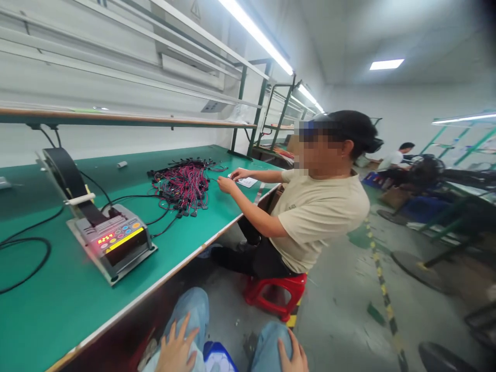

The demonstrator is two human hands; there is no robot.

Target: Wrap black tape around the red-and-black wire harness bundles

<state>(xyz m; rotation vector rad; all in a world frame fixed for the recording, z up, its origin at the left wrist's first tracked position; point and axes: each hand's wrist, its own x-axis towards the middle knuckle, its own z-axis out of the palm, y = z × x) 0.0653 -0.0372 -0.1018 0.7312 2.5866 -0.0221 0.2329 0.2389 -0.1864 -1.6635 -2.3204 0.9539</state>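
My left hand (pixel 176 347) rests on my left knee (pixel 192 310), fingers apart, on blue jeans. My right hand (pixel 293 355) lies on my right knee (pixel 268 343) and holds nothing. Both hands are well below the edge of the green workbench (pixel 65 294). On that bench sit a tangled pile of red and black wires (pixel 182 186) and an electronic tape dispenser (pixel 112 243) with a lit red display. A co-worker in a beige T-shirt (pixel 320 212) sits on a red plastic stool (pixel 275 294), hands near the pile and a white sheet (pixel 244 181).
A black cable (pixel 27 258) lies on the bench at the left, below a long wooden shelf (pixel 116 119). A blue crate (pixel 217 359) stands between my knees. A yellow-and-black line (pixel 383 289) marks the floor. Another person (pixel 393 163) sits at a far bench.
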